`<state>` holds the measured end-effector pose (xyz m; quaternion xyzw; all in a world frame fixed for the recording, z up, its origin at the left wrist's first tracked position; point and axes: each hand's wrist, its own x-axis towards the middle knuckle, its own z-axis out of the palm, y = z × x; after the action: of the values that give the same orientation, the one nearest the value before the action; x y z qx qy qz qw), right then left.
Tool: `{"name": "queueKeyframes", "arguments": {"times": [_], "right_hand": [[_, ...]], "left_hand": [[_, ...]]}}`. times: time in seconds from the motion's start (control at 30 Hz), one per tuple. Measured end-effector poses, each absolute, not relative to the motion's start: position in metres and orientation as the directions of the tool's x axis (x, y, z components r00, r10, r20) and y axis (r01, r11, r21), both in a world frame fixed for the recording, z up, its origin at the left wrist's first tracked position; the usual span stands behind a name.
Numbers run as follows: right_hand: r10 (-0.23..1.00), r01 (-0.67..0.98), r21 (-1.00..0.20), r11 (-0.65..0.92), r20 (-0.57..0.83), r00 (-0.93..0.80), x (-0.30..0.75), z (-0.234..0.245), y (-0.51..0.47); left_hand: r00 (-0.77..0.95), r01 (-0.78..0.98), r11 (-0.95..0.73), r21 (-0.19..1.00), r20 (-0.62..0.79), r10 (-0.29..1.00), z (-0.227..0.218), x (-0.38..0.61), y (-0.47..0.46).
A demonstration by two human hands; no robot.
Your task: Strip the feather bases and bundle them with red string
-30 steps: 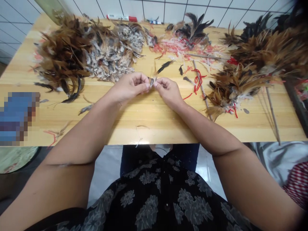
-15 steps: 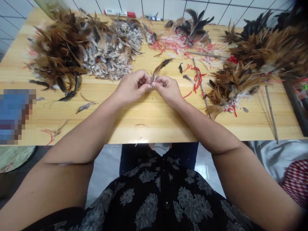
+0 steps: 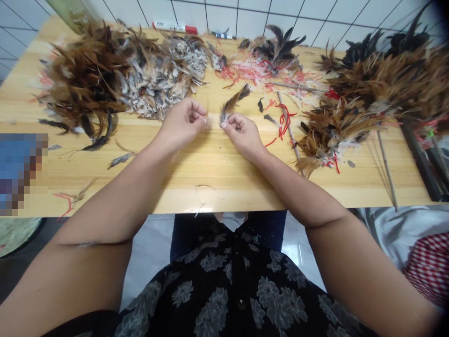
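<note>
Between thumb and forefinger, my right hand pinches the pale base of a small brown and black feather, which slants up and to the right. My left hand is apart from it on the left, thumb and fingertips pressed together. A pale blur shows at those fingertips; what they hold, if anything, is too small to name. Beyond my left hand lies a large heap of brown and grey-white feathers. Red yarn pieces lie to the right of my right hand, along a thin stick.
Bundled brown feathers and a bigger feather mass fill the right side. Pink and white strands lie at the back, near a red-capped marker. Another thin stick overhangs the front edge. Loose feathers lie at left.
My left hand has moved left, away from the feather and my right hand. My right hand still holds the feather in nearly the same place. The view has shifted slightly.
</note>
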<state>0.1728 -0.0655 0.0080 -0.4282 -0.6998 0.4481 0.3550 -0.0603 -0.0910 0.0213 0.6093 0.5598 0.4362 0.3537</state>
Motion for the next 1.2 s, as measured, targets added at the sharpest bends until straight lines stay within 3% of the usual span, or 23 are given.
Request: {"name": "queueKeyframes", "arguments": {"times": [0.13, 0.33, 0.57, 0.67, 0.8, 0.93, 1.03, 1.2], "right_hand": [[0.915, 0.265, -0.941, 0.212, 0.096, -0.392, 0.172, 0.011, -0.067], [0.875, 0.285, -0.912, 0.296, 0.14, -0.463, 0.173, 0.011, -0.073], [0.883, 0.384, -0.858, 0.341, 0.152, -0.444, 0.173, 0.016, -0.079], [0.902, 0.542, -0.765, 0.348, 0.115, -0.417, 0.175, 0.027, -0.082], [0.892, 0.754, -0.536, 0.381, -0.004, -0.453, 0.176, 0.049, -0.094], [0.844, 0.8, -0.396, 0.45, -0.103, -0.526, 0.174, 0.065, -0.105], [0.848, 0.802, -0.413, 0.432, -0.119, -0.517, 0.173, 0.068, -0.108], [0.87, 0.717, -0.588, 0.376, -0.043, -0.491, 0.175, 0.058, -0.103]], "left_hand": [[0.011, 0.486, -0.186, 0.854, 0.207, 0.978, 0.03, -0.057, -0.096], [0.184, 0.322, -0.233, 0.918, 0.18, 0.966, 0.035, -0.043, -0.104], [0.043, 0.151, -0.21, 0.966, 0.206, 0.978, 0.029, -0.043, -0.098], [-0.118, 0.025, -0.095, 0.995, 0.097, 0.988, 0.04, -0.039, -0.098], [-0.255, -0.111, 0.003, 0.994, -0.032, 0.967, 0.06, -0.029, -0.101], [-0.309, -0.16, 0.016, 0.987, -0.066, 0.949, 0.068, -0.025, -0.101], [-0.329, -0.113, -0.018, 0.993, -0.02, 0.944, 0.065, -0.027, -0.099], [-0.213, 0.043, -0.154, 0.987, 0.16, 0.964, 0.051, -0.038, -0.101]]}}
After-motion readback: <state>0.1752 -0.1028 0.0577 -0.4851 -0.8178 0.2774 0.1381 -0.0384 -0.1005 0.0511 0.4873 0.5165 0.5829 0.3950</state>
